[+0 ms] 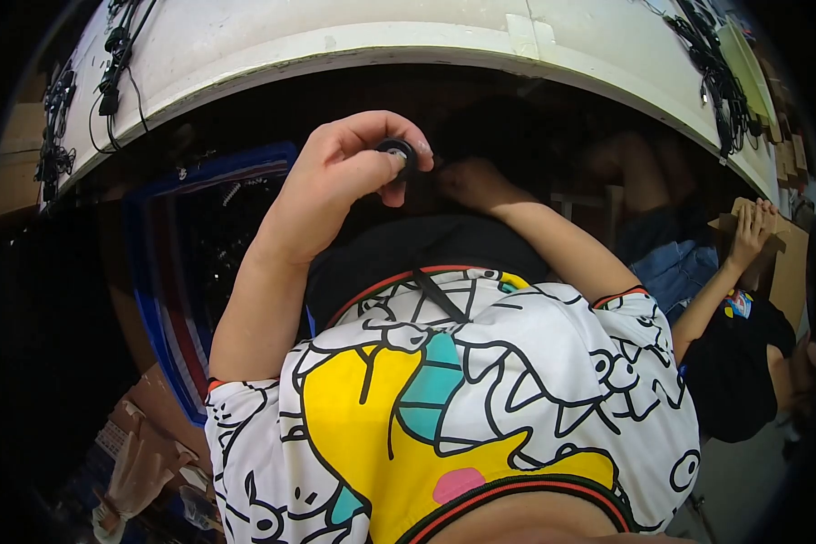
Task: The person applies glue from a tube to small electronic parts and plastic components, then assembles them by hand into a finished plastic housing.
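Observation:
My left hand [354, 163] is raised just below the table edge, its thumb and fingers pinched round a small black ring-shaped part [410, 156] with a lighter centre. The thumb lies across the middle of that part. Lower and to the right, in the shade over my lap, is my right hand [470, 184], with its fingers curled in. Whatever those fingers may hold is lost in the dark. A short gap separates the two hands.
A white table [335, 45] arches across the top, with bundled black cables [116, 68] at its left and more black cables [721, 86] at its right. A blue crate [159, 299] with small dark parts stands left. Another person's hand [751, 227] touches a cardboard box [784, 263] at right.

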`<state>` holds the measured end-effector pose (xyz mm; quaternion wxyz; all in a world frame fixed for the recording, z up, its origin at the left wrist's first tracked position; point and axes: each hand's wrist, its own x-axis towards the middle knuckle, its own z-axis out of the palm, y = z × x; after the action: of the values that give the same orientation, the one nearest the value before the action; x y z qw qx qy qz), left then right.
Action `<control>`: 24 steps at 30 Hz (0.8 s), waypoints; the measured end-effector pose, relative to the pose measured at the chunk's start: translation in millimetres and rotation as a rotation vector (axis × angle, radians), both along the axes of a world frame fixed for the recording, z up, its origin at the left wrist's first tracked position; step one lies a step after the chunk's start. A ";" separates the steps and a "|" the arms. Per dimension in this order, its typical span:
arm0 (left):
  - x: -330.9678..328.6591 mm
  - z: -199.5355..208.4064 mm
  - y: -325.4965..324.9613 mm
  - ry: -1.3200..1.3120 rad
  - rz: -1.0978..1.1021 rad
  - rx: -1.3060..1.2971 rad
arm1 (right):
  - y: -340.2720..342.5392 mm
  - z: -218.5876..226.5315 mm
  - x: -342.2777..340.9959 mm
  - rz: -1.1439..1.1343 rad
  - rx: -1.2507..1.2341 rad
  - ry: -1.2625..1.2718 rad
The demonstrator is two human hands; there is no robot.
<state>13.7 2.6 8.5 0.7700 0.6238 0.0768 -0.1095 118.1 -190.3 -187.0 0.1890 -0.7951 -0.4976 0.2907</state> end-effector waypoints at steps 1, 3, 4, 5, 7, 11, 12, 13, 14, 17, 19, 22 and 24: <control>1.7 -0.1 1.1 0.041 0.018 0.007 | 0.3 -0.7 -0.4 -0.001 -0.001 -0.001; 5.0 -1.9 0.3 0.072 0.040 -0.093 | 1.3 -2.9 -1.4 -0.011 0.008 0.032; 6.3 -2.2 -0.4 0.103 0.061 -0.192 | 2.3 -8.6 -1.3 -0.012 0.009 0.027; 7.0 -1.3 -0.6 0.097 0.060 -0.191 | 4.0 -16.8 -1.0 -0.043 0.060 0.059; 5.9 1.3 -1.4 0.039 0.071 -0.272 | 10.0 -13.6 -1.3 -0.079 0.114 0.081; 3.6 7.5 -0.1 -0.112 0.104 -0.101 | 19.5 24.7 2.0 -0.045 -0.108 -0.011; 4.0 9.2 4.1 -0.140 0.113 -0.052 | 14.8 42.4 5.2 0.014 -0.101 -0.017; 3.8 12.0 7.9 -0.169 0.120 -0.003 | 10.4 66.2 7.8 0.070 -0.095 -0.024; 1.1 14.1 15.3 -0.212 0.125 0.038 | 11.9 104.6 11.4 0.106 -0.076 0.013; 0.4 -3.5 23.1 -0.464 0.278 0.066 | 31.8 206.8 30.5 0.111 0.045 0.285; -0.2 -11.7 22.3 -0.510 0.271 -0.088 | 49.5 234.6 45.7 0.038 0.343 0.140; -7.0 -10.7 23.5 -0.439 0.261 -0.156 | 101.5 238.7 82.6 -0.092 0.527 -0.333; -5.2 -14.0 27.5 -0.461 0.215 -0.190 | 130.4 221.9 103.1 -0.111 0.573 -0.460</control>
<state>8.4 30.2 -5.5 0.8295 0.5454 -0.0455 0.1114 221.2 -59.9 34.9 0.3023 -0.7803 -0.5444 -0.0574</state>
